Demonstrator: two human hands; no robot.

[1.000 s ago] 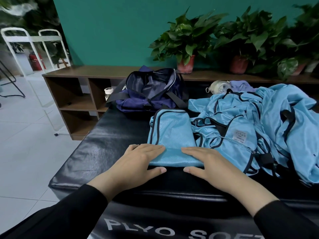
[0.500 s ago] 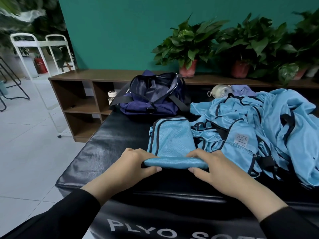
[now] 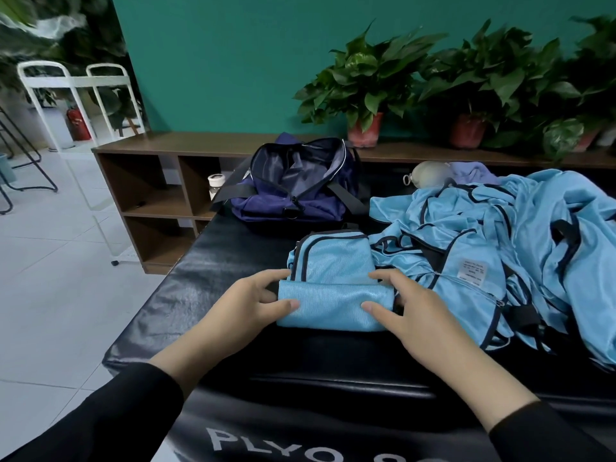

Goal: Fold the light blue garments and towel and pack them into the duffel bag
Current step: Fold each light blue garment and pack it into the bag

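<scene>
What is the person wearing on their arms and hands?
Both arms are covered by long, plain black sleeves that end at the wrists. The left hand and the right hand are bare: no gloves, rings, watch or bracelets show. No logo or pattern is visible on the sleeve fabric.

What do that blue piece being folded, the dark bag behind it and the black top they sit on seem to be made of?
The folded blue piece looks like a thin synthetic knit: fine ribbed grain, faint sheen, dark piping. The duffel bag looks like matte navy woven nylon or canvas with a shinier lining, webbing straps and a metal ring. The black top looks like padded vinyl or faux leather: glossy, finely wrinkled, reflecting light.
</scene>
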